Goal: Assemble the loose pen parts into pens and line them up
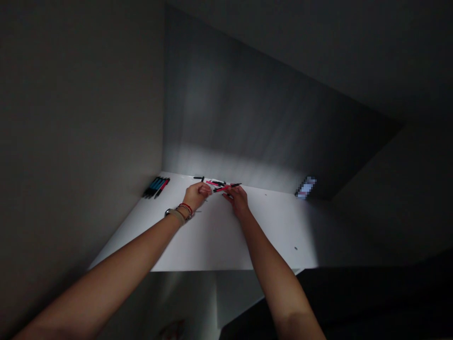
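Both my arms reach far out over a white table [212, 236] lit in a dark room. My left hand [197, 194], with a watch and red bracelets on the wrist, is closed in a fist beside a loose heap of red and black pens [218, 184]; what its fingers hold is too small to make out. My right hand [236, 197] has its fingers pinched on a red pen [222, 188] at the heap's near edge.
A neat row of blue and red pens [156, 187] lies at the table's far left by the wall. A small blurred object [306, 187] sits at the far right edge. Dark walls close in on the left and behind.
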Action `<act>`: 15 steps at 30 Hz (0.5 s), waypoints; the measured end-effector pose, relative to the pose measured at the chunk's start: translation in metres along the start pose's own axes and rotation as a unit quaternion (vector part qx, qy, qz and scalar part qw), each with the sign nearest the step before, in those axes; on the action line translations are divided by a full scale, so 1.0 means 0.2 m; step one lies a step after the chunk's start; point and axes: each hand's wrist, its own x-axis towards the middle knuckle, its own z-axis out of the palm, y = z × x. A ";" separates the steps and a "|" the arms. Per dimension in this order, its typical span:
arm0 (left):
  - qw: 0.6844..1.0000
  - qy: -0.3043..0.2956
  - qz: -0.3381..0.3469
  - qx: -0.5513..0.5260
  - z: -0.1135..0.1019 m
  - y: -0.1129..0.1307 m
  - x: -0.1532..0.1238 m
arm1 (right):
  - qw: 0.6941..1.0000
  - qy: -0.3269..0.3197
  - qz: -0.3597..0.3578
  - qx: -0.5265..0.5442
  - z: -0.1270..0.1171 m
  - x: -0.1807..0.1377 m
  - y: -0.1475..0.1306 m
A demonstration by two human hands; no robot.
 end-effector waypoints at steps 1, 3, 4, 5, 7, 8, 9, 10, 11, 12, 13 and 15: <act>1.000 0.000 0.001 0.000 0.00 0.00 0.00 | 1.000 0.000 0.000 -0.003 0.00 0.00 0.00; 1.000 -0.001 0.005 0.001 0.00 -0.01 0.01 | 1.000 0.002 0.002 -0.012 0.00 0.00 0.00; 1.000 -0.002 0.007 -0.001 0.00 -0.01 0.01 | 1.000 0.002 0.001 -0.016 0.00 0.00 0.00; 1.000 -0.003 0.008 -0.006 0.00 -0.01 0.00 | 1.000 0.001 0.000 -0.020 0.00 0.00 0.00; 1.000 -0.004 0.005 -0.020 0.01 -0.01 0.00 | 1.000 -0.002 -0.004 -0.026 0.00 0.00 -0.01; 1.000 -0.005 0.003 -0.029 0.01 -0.01 0.00 | 1.000 -0.005 -0.004 -0.027 0.01 0.00 -0.01; 0.999 -0.007 0.001 -0.039 0.01 -0.01 0.01 | 1.000 -0.008 -0.003 -0.027 0.01 0.00 -0.02; 0.999 -0.007 -0.002 -0.049 0.01 -0.01 0.01 | 1.000 -0.012 0.000 -0.024 0.01 0.00 -0.02; 0.998 -0.006 -0.005 -0.060 0.01 -0.01 0.01 | 1.000 -0.016 0.004 -0.021 0.00 0.00 -0.02; 0.997 -0.002 -0.009 -0.070 0.02 -0.02 0.01 | 1.000 -0.019 0.006 -0.017 0.00 0.00 -0.02; 0.997 0.004 -0.015 -0.079 0.02 -0.02 0.02 | 1.000 -0.020 0.007 -0.013 0.00 0.00 -0.02; 0.995 0.015 -0.027 -0.094 0.02 -0.03 0.02 | 1.000 -0.017 0.002 -0.004 0.00 0.00 -0.02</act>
